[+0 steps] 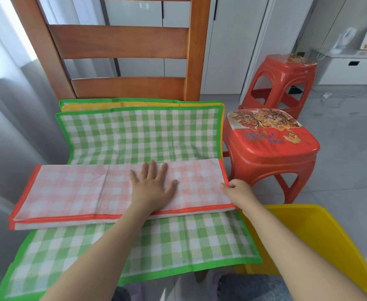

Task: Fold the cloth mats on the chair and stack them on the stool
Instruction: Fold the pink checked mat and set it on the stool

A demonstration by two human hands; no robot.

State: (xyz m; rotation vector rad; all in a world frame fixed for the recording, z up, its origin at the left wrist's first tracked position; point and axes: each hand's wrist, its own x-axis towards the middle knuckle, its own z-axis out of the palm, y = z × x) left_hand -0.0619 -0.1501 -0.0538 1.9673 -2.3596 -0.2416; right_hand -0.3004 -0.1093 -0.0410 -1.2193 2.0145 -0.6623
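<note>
Wooden slat-back chair (122,42), orange-brown, filling the upper left, seat hidden under layered mats. Yellow plastic bin (321,240) at lower right, just beside the chair's near right corner.

Green checked mat (139,135) spread open across the seat, green border all round, near part hanging off the front edge toward the camera. Beneath its far edge, a strip of a yellow-bordered mat (69,108) and, further back, the edge of another green-bordered mat (135,101), both mostly covered.

Nearer red plastic stool (271,146) just right of the chair, printed floral top bare, no mat on it. Second red stool (284,77) behind it, further back on the grey tiled floor.

Orange checked mat (76,192) lying crosswise on the green one, folded into a long band with doubled orange edges visible along the near side and at the left end, pale underside facing up, a crease line left of centre.

Left hand (153,185) flat on the middle of the orange mat, fingers straight and spread, pressing down. Right hand (239,190) at the mat's right end, thumb and curled fingers pinching the orange border at the corner.
</note>
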